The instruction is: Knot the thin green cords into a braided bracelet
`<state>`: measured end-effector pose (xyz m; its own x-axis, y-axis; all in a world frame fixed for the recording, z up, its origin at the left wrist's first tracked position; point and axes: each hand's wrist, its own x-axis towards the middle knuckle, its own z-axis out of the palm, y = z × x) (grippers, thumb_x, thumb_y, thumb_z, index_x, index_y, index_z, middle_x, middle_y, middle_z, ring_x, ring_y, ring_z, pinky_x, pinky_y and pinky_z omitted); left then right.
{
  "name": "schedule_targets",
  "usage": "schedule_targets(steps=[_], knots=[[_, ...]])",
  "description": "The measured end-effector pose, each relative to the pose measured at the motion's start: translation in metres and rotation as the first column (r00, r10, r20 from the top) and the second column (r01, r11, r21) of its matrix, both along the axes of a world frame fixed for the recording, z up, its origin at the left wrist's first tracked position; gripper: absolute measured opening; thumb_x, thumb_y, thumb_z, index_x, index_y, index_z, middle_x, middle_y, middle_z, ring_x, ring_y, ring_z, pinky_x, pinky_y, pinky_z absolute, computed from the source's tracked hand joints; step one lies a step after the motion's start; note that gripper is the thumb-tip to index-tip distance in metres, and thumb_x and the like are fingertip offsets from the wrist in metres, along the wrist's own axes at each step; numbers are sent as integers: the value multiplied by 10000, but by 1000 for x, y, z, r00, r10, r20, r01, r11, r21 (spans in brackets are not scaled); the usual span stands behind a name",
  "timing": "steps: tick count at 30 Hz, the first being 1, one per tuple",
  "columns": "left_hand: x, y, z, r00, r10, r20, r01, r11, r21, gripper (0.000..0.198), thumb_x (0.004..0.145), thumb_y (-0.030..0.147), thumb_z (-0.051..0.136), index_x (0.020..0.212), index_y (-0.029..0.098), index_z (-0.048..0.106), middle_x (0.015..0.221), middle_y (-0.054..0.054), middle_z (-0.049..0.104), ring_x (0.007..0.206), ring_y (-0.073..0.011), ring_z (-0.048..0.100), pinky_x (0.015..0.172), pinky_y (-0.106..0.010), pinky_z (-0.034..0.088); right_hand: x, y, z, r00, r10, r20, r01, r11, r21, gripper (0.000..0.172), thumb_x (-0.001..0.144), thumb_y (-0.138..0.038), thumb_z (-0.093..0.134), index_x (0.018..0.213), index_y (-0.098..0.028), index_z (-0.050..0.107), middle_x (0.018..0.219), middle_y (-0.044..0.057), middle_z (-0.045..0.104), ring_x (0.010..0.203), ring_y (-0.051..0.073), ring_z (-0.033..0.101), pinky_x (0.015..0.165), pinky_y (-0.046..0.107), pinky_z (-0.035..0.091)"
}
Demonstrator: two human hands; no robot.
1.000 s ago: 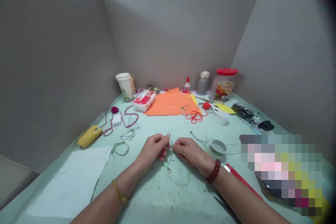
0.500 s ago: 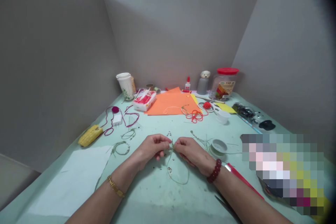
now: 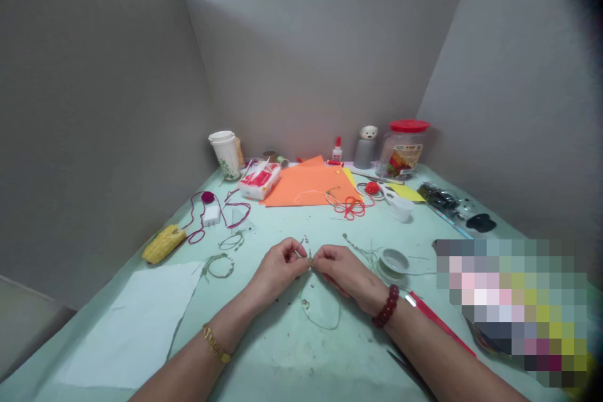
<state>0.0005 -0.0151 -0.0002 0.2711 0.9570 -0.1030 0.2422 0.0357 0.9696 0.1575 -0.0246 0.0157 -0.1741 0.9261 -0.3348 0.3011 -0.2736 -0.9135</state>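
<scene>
A: Where was the cord lying?

B: Just in front of the person, between the forearms. It drooped in a loop below the left hand and the right hand, and its lower curve lay on the pale green tabletop.

A: How would it have handled?

B: Light and thin, I'd judge, with a slight springiness, and the tiny beads on it looked easy to disturb. It was far too fine for a full grip. I'd have taken it in a pinch, close to the spot being worked.

A: And the hands?

B: Both were closed down to narrow pinches, meeting on the cord at the top of the loop. It looked held from both sides, though the exact grip was too small to make out.

A: The arms?

B: They angled inward from either side, forming a V. A gold bracelet sat on the left wrist and a red bead bracelet on the right.

A: Anything close by?

B: A small spool sat just beyond the right hand, with a loose strand beside it.
</scene>
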Motion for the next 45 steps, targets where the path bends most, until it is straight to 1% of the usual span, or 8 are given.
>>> schedule_targets(steps=[4,13,20,27,31,35,40,45], knots=[[2,2,-8,985,81,-153,-58,986,154,122,732,275,526,741,162,573,531,69,362,515,-70,335,506,-196,292,-1,-1,1,1000,-12,17,12,1000,10,106,737,-197,480,637,-167,464,456,-77,372,347,30,260,353,187,166],[7,-4,-6,949,118,-291,-37,962,269,156,729,249,474,665,164,588,603,29,491,595,-97,422,560,-205,313,-2,1,-8,994,-27,110,13,991,132,116,708,-176,479,593,-163,472,455,-68,386,385,42,292,406,201,203],[5,0,-8,960,59,-275,-4,981,196,139,725,251,457,644,163,528,587,36,467,574,-90,389,532,-200,300,-3,4,-14,982,-78,173,40,976,213,81,686,-180,495,608,-156,507,499,-45,443,465,66,354,448,201,255],[3,3,-11,966,64,-251,-20,984,177,162,747,285,456,685,165,545,594,38,466,573,-93,399,527,-202,308,-4,0,-7,992,-63,111,51,993,111,107,720,-212,473,631,-161,504,453,-66,393,397,52,307,414,205,220],[3,-1,-6,969,94,-228,-45,976,211,138,732,224,440,807,187,549,563,66,414,534,-87,381,517,-197,296,-3,0,-6,993,-56,102,47,994,96,116,712,-208,484,606,-166,465,446,-73,390,367,36,286,400,201,200],[1,-5,1,945,62,-320,22,967,255,144,705,208,463,800,196,571,564,66,382,541,-88,358,518,-198,279,-3,0,-5,994,-61,88,54,995,82,111,718,-202,468,613,-168,459,447,-77,389,354,31,288,391,195,202],[-1,-5,4,893,7,-451,130,954,271,122,713,247,489,705,177,588,605,34,484,567,-96,400,531,-208,273,-3,-1,-2,996,-51,78,46,997,62,118,717,-174,449,599,-170,442,433,-81,372,344,28,277,385,192,200],[-1,-2,-2,871,129,-475,41,942,333,132,732,208,451,685,174,570,596,25,499,568,-102,415,544,-218,257,-3,-1,-2,995,-41,93,34,997,74,126,721,-182,467,598,-166,443,444,-77,386,353,26,279,388,190,197]])
